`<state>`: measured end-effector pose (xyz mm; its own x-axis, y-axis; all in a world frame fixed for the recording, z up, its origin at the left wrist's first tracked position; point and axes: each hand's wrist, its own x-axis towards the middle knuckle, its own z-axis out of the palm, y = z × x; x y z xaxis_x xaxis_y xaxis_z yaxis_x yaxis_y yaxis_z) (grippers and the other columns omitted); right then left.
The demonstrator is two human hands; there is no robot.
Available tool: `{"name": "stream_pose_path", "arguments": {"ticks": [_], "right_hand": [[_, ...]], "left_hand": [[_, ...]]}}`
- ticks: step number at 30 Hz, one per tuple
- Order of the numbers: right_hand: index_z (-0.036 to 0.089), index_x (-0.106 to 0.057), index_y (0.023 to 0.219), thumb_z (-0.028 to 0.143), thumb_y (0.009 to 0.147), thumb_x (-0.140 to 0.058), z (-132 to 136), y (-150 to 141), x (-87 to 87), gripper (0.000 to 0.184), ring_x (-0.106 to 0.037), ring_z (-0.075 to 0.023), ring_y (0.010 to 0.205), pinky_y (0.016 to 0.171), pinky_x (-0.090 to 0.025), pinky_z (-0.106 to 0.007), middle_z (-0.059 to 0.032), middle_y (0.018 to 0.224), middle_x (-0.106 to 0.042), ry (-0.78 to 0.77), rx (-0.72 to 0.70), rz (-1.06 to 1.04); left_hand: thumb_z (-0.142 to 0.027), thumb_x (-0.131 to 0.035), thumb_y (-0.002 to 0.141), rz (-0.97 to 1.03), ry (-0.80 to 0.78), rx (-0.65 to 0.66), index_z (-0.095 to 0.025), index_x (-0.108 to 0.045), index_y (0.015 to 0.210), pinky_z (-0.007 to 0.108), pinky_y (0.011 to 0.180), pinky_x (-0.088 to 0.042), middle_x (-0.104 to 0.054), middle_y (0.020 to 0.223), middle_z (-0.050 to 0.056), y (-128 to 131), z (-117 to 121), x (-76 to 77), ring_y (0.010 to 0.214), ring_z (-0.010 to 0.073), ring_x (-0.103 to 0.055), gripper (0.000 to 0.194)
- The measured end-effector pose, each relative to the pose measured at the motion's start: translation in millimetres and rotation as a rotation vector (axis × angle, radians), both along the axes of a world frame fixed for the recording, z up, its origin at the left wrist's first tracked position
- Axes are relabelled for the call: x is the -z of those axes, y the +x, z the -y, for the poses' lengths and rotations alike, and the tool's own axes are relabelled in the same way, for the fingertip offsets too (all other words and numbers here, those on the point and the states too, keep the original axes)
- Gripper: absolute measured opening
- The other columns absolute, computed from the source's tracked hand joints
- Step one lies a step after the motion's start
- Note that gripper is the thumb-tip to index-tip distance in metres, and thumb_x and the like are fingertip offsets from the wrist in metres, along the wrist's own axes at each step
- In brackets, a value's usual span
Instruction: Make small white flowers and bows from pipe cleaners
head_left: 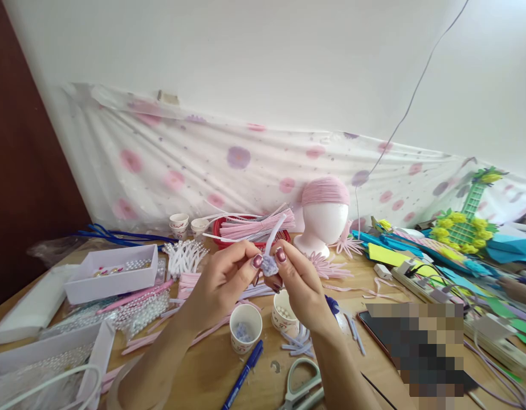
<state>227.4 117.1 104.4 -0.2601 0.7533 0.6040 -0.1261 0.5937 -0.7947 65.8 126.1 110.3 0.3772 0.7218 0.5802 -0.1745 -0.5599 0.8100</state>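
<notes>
Above the middle of the table, my left hand and my right hand meet around a small lavender pipe-cleaner flower. Thumb and fingers of each hand pinch it from either side, and part of it is hidden behind them. A pale pipe-cleaner stem sticks up from it, leaning right. Below my hands stand a paper cup with lavender bits inside and another paper cup holding pearl beads. Short lavender pipe-cleaner pieces lie beside the cups.
Scissors and a blue pen lie in front. White boxes of beads are left. Behind stand a red basket of pipe cleaners and a foam head. A power strip, phone and another person's hand are right.
</notes>
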Motion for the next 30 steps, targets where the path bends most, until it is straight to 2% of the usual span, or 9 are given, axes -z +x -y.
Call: {"name": "stream_pose_path", "arguments": {"ticks": [3,8,12,15,17,20,25,30], "right_hand": [[0.022,-0.044,0.079,0.040,0.109,-0.047,4,4,-3.2,0.035,-0.033,-0.0118,0.062,0.056,-0.030,-0.026,0.0049,0.070,-0.040,0.090,0.086,0.098],[0.023,-0.044,0.080,0.041,0.109,-0.046,3,6,-4.1,0.034,-0.033,-0.0116,0.059,0.054,-0.030,-0.026,0.0059,0.068,-0.041,0.123,0.071,0.160],[0.023,-0.046,0.079,0.045,0.108,-0.046,-1,5,0.7,0.036,-0.036,-0.0117,0.059,0.054,-0.032,-0.026,0.0056,0.067,-0.042,0.087,0.058,0.105],[0.023,-0.045,0.075,0.048,0.108,-0.041,-2,2,3.6,0.042,-0.041,-0.0120,0.058,0.054,-0.035,-0.026,0.0046,0.066,-0.043,0.065,0.049,0.074],[0.022,-0.044,0.073,0.047,0.108,-0.044,-1,-1,3.8,0.042,-0.039,-0.0117,0.057,0.053,-0.033,-0.026,0.0050,0.064,-0.043,0.068,0.061,0.092],[0.022,-0.045,0.073,0.042,0.107,-0.049,2,-5,2.1,0.039,-0.035,-0.0110,0.056,0.052,-0.031,-0.025,0.0061,0.063,-0.040,0.110,0.139,0.110],[0.021,-0.046,0.070,0.028,0.107,-0.048,4,-11,-1.0,0.038,-0.040,-0.0100,0.054,0.053,-0.031,-0.024,0.0062,0.060,-0.045,0.294,0.351,0.127],[0.023,-0.040,0.068,0.022,0.106,-0.047,5,-13,1.1,0.038,-0.043,-0.0099,0.048,0.049,-0.030,-0.024,0.0061,0.055,-0.048,0.394,0.430,0.169]], "left_hand": [[-0.031,-0.052,0.100,0.013,-0.035,0.019,-0.019,-0.060,0.082,0.023,0.057,-0.037,-0.049,0.066,-0.005,-1,0,2.8,0.060,0.0105,-0.043,0.023],[-0.037,-0.051,0.103,0.018,-0.107,0.096,-0.020,-0.059,0.080,0.024,0.061,-0.040,-0.053,0.066,-0.004,-4,-2,3.8,0.062,0.0115,-0.047,0.030],[-0.036,-0.058,0.099,0.026,-0.066,0.010,-0.020,-0.060,0.080,0.023,0.057,-0.038,-0.049,0.066,-0.005,-3,3,-0.3,0.060,0.0104,-0.045,0.025],[-0.031,-0.056,0.100,0.038,0.007,-0.050,-0.020,-0.060,0.081,0.022,0.055,-0.036,-0.051,0.068,-0.005,-1,6,-1.3,0.060,0.0097,-0.044,0.022],[-0.028,-0.056,0.100,0.005,0.046,-0.076,-0.020,-0.060,0.081,0.022,0.057,-0.037,-0.055,0.070,-0.005,-2,6,-1.5,0.061,0.0095,-0.046,0.021],[-0.031,-0.057,0.100,-0.034,0.026,-0.092,-0.020,-0.062,0.084,0.023,0.058,-0.039,-0.057,0.071,-0.005,-3,6,-2.6,0.063,0.0103,-0.049,0.019],[-0.046,-0.047,0.104,-0.053,-0.100,-0.119,-0.021,-0.056,0.081,0.026,0.063,-0.043,-0.053,0.067,-0.004,5,12,-2.2,0.065,0.0128,-0.050,0.035],[-0.050,-0.044,0.105,-0.006,-0.147,-0.194,-0.022,-0.051,0.082,0.025,0.056,-0.038,-0.046,0.065,-0.006,18,22,6.4,0.059,0.0121,-0.044,0.037]]}}
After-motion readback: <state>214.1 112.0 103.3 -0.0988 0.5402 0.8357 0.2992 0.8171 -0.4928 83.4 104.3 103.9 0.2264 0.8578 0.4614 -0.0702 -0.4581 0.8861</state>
